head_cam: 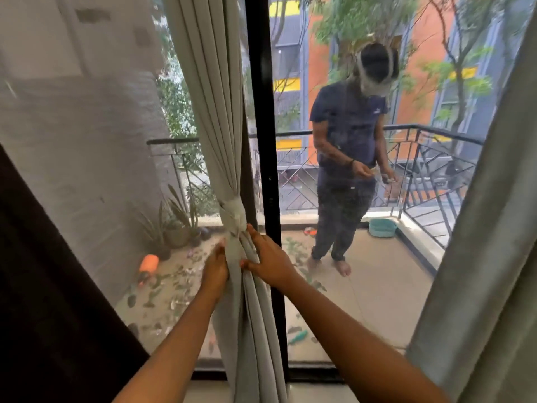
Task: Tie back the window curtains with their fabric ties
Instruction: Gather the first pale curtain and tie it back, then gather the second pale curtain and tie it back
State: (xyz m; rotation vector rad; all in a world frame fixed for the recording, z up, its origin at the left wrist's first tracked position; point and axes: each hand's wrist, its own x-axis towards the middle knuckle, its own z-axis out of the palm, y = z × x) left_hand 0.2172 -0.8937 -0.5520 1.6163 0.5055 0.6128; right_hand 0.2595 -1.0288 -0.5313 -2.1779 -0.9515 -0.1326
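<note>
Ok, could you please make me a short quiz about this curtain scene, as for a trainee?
1. True or false: the fabric tie is already wrapped around the middle curtain.
2. Where do the left hand and the right hand touch this curtain? A) above the tie B) just below the tie C) down at the floor
3. Which thick grey curtain hangs loose, with no tie in view?

Key: 1 true; 2 B; 3 the right curtain.
</note>
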